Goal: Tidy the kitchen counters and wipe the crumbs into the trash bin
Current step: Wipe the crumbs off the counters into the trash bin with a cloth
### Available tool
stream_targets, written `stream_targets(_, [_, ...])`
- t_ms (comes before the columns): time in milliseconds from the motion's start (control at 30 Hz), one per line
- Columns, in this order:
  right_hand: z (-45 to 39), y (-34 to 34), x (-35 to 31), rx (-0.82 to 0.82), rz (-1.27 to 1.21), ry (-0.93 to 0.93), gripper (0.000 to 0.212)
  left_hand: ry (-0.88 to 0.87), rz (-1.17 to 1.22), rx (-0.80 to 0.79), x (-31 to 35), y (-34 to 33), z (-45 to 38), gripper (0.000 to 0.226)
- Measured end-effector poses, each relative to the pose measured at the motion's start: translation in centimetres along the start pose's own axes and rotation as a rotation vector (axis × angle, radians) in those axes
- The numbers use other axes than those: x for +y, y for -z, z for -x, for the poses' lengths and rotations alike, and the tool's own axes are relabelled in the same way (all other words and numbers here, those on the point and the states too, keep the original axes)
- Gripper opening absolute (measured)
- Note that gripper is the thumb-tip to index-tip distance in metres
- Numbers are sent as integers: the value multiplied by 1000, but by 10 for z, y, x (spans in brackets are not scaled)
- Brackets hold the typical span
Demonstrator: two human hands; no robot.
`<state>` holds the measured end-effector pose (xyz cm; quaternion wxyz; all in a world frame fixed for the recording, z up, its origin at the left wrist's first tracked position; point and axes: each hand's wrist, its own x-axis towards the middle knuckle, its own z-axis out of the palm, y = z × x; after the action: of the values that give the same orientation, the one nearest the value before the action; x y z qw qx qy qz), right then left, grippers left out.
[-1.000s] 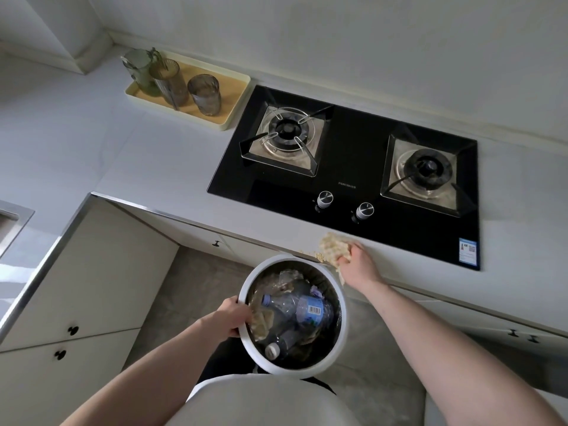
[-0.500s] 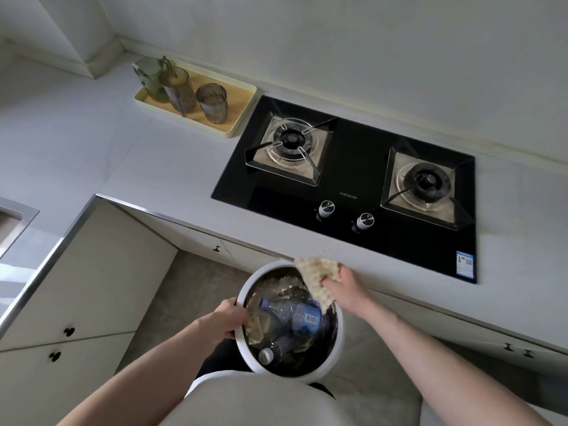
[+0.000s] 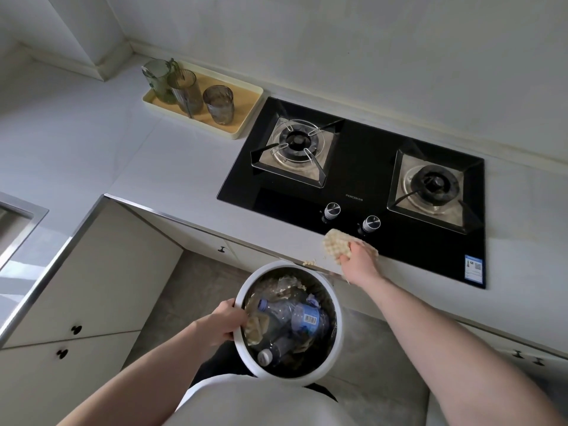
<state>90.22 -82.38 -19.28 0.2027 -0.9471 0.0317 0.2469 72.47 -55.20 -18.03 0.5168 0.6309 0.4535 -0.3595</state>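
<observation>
Sweeping crumbs off the worktop edge into the held-up bin

The left hand [image 3: 226, 321] grips the rim of the white trash bin [image 3: 333, 282], holding it just below the worktop [image 3: 184, 179] lip so swept bits should drop straight in. The right hand [image 3: 358, 261] clutches a waffle-textured cloth [image 3: 336, 245] pressed down at the hob's [image 3: 365, 167] front edge; a small heap of crumbs [image 3: 309, 262] lies at the lip, just above the bin, between cloth and rim.
</observation>
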Motion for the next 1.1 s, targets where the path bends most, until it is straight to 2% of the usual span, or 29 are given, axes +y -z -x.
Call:
stream_targets(100, [4, -19, -25, 49, -14, 14, 45, -6, 4, 5, -2, 2, 0, 26])
stream_targets(167, [15, -30, -43, -6, 20, 101, 45, -9, 9, 14, -4, 3, -1, 25])
stream_targets(267, [43, -43, -66, -276, 54, 212, 42, 3, 17, 6, -7, 5, -6, 31])
stream_targets(333, [68, -39, -76, -517, 112, 245, 29, 7, 30, -16, -8, 6, -9, 38])
stream_targets(367, [78, -36, -77, -594, 116, 266, 28, 4, 32, -25, -8, 8, -7, 39])
stream_targets(433, [93, -26, -72, -625, 40, 283, 27, -2, 40, -32, -8, 10, -4, 37])
stream_targets(533, [92, -5, -54, -524, -142, 178, 24, -7, 68, -46, -12, 15, 0, 35])
stream_targets(633, [67, 17, -33, -289, -376, 112, 16, 4, 100, -45, -19, 22, -3, 43])
stream_targets(733, [43, 41, -20, -69, -502, 58, 26, 5, 130, -41, -26, 28, -1, 45])
stream_targets(833, [21, 50, -12, 120, -421, 24, 31, 6, 158, -18, -32, 33, 6, 37])
stream_targets(933, [3, 33, -6, 69, -182, 8, 31, 15, 163, 12, -42, 39, 7, 35])
stream_targets(1000, [2, 18, -9, 49, -3, 22, 38, 23, 148, 24, -44, 41, 11, 33])
stream_targets(1100, [10, -14, -26, 63, 75, 37, 45, 29, 137, 35, -44, 41, 15, 31])
